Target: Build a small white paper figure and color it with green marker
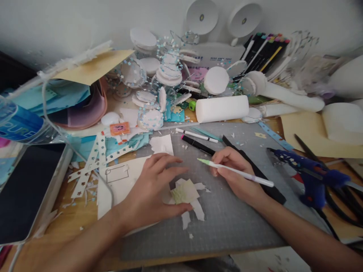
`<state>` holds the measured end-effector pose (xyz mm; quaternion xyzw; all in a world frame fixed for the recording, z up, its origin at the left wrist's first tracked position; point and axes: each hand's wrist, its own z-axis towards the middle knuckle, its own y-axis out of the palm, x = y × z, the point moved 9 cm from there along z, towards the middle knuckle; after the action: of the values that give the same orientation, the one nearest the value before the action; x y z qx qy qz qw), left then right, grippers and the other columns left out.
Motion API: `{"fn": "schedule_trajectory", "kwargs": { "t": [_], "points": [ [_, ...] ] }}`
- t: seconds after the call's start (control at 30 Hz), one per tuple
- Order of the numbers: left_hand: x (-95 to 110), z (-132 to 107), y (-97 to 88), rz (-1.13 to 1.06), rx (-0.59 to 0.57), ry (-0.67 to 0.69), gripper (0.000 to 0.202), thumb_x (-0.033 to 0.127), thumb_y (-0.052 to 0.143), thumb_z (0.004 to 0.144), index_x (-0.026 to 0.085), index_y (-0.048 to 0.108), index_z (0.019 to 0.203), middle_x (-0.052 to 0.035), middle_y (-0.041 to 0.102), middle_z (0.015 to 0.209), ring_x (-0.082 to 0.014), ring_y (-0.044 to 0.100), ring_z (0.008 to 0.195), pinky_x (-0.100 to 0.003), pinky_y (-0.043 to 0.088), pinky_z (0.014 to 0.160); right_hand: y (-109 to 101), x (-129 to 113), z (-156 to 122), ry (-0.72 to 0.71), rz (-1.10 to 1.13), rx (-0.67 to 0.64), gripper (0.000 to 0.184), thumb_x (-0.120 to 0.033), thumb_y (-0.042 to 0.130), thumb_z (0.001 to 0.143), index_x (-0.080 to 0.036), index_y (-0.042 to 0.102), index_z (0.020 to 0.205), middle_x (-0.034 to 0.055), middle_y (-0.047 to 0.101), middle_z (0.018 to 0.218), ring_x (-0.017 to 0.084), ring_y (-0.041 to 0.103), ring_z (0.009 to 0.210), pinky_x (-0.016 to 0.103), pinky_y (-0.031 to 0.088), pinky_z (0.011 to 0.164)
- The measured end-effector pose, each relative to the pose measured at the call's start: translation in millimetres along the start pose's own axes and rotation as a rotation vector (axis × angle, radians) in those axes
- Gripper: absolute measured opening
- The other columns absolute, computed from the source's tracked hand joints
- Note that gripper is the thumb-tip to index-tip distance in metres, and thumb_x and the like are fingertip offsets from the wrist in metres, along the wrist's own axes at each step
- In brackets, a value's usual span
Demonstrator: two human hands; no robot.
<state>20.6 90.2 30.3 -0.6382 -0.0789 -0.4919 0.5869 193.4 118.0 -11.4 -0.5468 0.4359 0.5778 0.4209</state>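
My right hand point(236, 172) grips a white marker pen point(241, 172) with a green tip that points left. Below and left of that tip lies a small paper square point(185, 192) partly coloured pale green, with torn white strips point(197, 210) sticking out around it. My left hand point(154, 189) is spread around the square's left side, its thumb at the lower edge and its fingers apart above. Under that hand is a cream paper sheet point(136, 170) bearing a drawn rectangle. A black marker point(197, 144) and a white pen point(196, 135) lie beyond on the grey cutting mat point(227, 226).
A blue glue gun point(312, 173) and black scissors point(337, 189) lie at the right. A phone point(31, 189) and a water bottle point(21, 121) are at the left. White paper rolls point(222, 108), star garlands point(170, 71) and several pens point(263, 53) crowd the back.
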Motion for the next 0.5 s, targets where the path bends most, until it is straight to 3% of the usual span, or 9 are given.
{"fn": "schedule_trajectory", "kwargs": {
  "t": [0.1, 0.17, 0.3, 0.5],
  "points": [
    [6, -1, 7.5, 0.167, -0.05, 0.059, 0.052, 0.048, 0.075, 0.068, 0.022, 0.062, 0.111, -0.0099, 0.06, 0.116, -0.0312, 0.047, 0.109, -0.049, 0.034, 0.095, 5, -2, 0, 0.0, -0.035, -0.035, 0.013, -0.026, 0.062, 0.084, -0.019, 0.051, 0.08, -0.0036, 0.052, 0.065, 0.009, 0.046, 0.056, 0.021, 0.034, 0.047],
    [7, -2, 13.1, 0.208, -0.083, 0.059, 0.042, 0.039, 0.073, 0.072, 0.022, 0.063, 0.109, -0.0084, 0.062, 0.111, -0.0292, 0.049, 0.103, -0.046, 0.035, 0.091, 13, -4, 1, 0.021, -0.045, -0.076, 0.02, -0.024, 0.063, 0.083, -0.02, 0.046, 0.074, -0.006, 0.048, 0.06, 0.007, 0.042, 0.05, 0.019, 0.032, 0.045],
    [5, -2, 16.9, 0.185, -0.082, 0.041, 0.038, 0.022, 0.068, 0.076, 0.023, 0.061, 0.114, -0.0071, 0.062, 0.112, -0.0269, 0.049, 0.105, -0.043, 0.036, 0.092, 19, -11, 2, 0.016, -0.134, -0.078, 0.034, -0.024, 0.065, 0.08, -0.02, 0.036, 0.062, -0.0072, 0.044, 0.055, 0.005, 0.039, 0.046, 0.018, 0.03, 0.042],
    [2, -3, 20.2, 0.154, -0.092, 0.049, 0.039, 0.021, 0.066, 0.079, 0.023, 0.06, 0.117, -0.0075, 0.061, 0.112, -0.0271, 0.048, 0.105, -0.043, 0.037, 0.092, 22, -12, -2, -0.065, -0.355, -0.093, 0.034, -0.022, 0.064, 0.08, -0.02, 0.038, 0.06, -0.0063, 0.044, 0.055, 0.006, 0.038, 0.047, 0.019, 0.029, 0.042]
  ]
}}
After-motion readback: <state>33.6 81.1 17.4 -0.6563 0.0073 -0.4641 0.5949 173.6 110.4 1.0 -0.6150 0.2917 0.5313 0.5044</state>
